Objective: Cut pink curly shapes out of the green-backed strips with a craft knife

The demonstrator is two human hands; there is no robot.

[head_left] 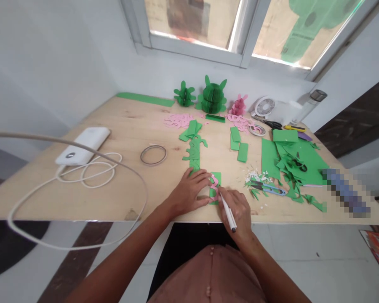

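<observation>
A pink cut-out shape (214, 192) lies on a small green paper rectangle (217, 175) near the table's front edge. My left hand (191, 191) rests flat with its fingers apart, the fingertips at the left side of the pink shape. My right hand (238, 210) is closed around a white pen (229, 213), whose tip end is at the right edge of the pink shape. Just beyond my left hand lie green cut-outs (194, 149) with curved edges. Folded green pieces (242, 152) lie farther to the right.
A white power bank (84, 146) with a looping cable and a tape ring (153, 155) lie left. Blue snips (273, 189), paper scraps and green sheets (309, 162) are at right. Paper figures (212, 99), a small fan (264, 107) and black scissors (273, 124) stand or lie at the back.
</observation>
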